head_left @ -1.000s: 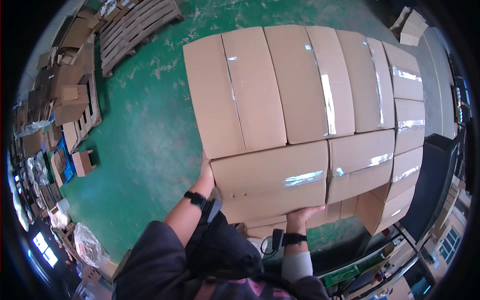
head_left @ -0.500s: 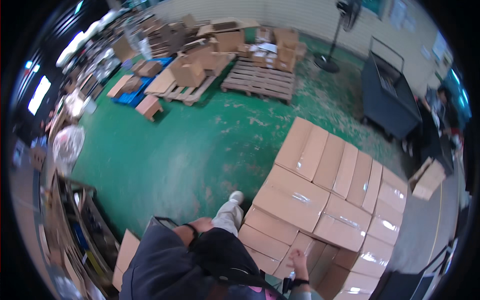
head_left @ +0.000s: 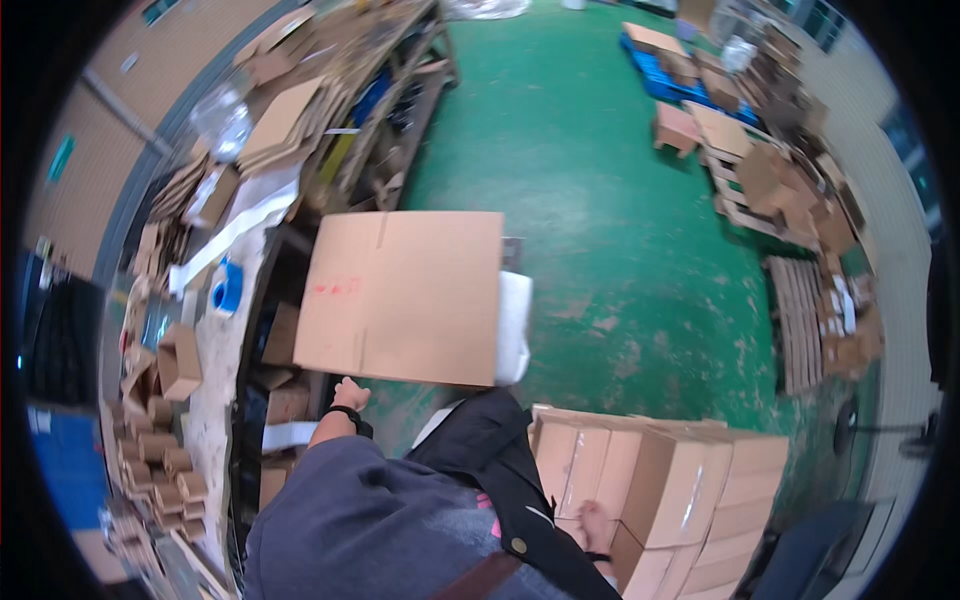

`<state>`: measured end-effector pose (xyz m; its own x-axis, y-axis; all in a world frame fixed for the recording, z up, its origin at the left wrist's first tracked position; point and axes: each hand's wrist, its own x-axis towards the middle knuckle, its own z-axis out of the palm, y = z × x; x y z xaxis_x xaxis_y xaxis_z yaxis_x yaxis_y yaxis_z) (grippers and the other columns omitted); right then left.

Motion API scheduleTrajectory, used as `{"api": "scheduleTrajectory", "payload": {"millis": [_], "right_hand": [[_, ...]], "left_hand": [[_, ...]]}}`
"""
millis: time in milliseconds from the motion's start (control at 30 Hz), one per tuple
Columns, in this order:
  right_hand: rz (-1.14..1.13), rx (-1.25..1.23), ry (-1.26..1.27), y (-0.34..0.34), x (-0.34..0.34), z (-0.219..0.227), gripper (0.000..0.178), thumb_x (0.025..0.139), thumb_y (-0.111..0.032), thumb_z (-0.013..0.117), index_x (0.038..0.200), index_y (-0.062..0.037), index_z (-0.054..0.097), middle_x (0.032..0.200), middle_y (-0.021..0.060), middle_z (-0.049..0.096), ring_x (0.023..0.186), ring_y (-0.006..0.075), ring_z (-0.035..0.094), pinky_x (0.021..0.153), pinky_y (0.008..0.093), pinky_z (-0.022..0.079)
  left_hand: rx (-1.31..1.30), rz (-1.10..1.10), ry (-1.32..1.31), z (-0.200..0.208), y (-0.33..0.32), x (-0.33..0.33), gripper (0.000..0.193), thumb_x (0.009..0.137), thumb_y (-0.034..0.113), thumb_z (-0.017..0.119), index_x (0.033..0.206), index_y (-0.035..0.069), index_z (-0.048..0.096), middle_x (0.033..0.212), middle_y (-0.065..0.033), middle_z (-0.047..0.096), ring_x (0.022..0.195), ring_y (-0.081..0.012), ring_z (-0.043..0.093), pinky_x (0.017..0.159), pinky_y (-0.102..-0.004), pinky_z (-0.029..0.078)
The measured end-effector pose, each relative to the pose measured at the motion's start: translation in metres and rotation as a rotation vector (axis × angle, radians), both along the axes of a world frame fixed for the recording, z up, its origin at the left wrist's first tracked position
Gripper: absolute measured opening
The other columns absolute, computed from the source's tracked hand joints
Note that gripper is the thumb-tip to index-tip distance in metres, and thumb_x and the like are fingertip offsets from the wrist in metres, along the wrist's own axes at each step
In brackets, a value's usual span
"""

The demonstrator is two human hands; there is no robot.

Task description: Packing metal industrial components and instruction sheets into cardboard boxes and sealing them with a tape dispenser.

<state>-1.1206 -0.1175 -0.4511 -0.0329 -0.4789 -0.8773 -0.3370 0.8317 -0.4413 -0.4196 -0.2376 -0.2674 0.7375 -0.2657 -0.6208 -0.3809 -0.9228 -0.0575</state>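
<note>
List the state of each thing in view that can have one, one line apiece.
Flat cardboard sheet: unfolded, lying level, left hand at its near edge.
Stacked cartons: closed, taped, right hand resting on them.
White foam sheet: under the cardboard, one edge showing.
Blue tape roll: lying on the workbench.

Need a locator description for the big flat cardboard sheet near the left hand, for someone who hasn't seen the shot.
Start at the long cluttered workbench along the left, beside the green floor. At its inner edge, just above the left hand, lies a large flat cardboard sheet. Unlike the taped, closed boxes stacked at lower right, it is one unfolded panel with a white sheet showing under its right edge.
</note>
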Motion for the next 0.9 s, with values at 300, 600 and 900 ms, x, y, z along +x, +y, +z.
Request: {"api": "scheduleTrajectory", "payload": {"millis": [300, 600, 900], "right_hand": [[0.506, -0.379, 0.011, -0.288, 0.302, 0.097, 0.042, 0.096, -0.027, 0.054, 0.121, 0.0054, 0.057, 0.105, 0.0152, 0.066, 0.093, 0.018, 0.062, 0.081, 0.0293, 0.05], [0.029, -0.416, 0.282, -0.32, 0.487, 0.085, 0.055, 0.098, -0.043, 0.049, 0.124, 0.0055, 0.052, 0.12, 0.0146, 0.06, 0.11, 0.0238, 0.057, 0.093, 0.0341, 0.046], [-0.617, -0.641, -0.286, -0.322, 0.426, 0.236, 0.055, 0.101, -0.048, 0.039, 0.13, -0.003, 0.05, 0.125, 0.0083, 0.057, 0.11, 0.0183, 0.055, 0.088, 0.0326, 0.047]], "left_hand": [[-0.091, 0.196, -0.179, -0.072, 0.026, 0.158, 0.073, 0.084, 0.034, 0.061, 0.143, 0.003, 0.03, 0.148, -0.0197, 0.034, 0.139, -0.033, 0.031, 0.108, -0.0435, 0.037], [-0.622, 0.348, 0.291, -0.101, 0.019, 0.246, 0.079, 0.096, 0.052, 0.045, 0.15, 0.0, 0.02, 0.156, -0.0239, 0.014, 0.146, -0.0332, 0.012, 0.118, -0.0382, 0.015], [-1.392, 0.982, 0.624, -0.022, 0.03, 0.216, 0.047, 0.102, 0.049, 0.035, 0.098, 0.006, 0.052, 0.096, -0.0061, 0.055, 0.095, -0.0137, 0.051, 0.089, -0.0291, 0.041]]}}
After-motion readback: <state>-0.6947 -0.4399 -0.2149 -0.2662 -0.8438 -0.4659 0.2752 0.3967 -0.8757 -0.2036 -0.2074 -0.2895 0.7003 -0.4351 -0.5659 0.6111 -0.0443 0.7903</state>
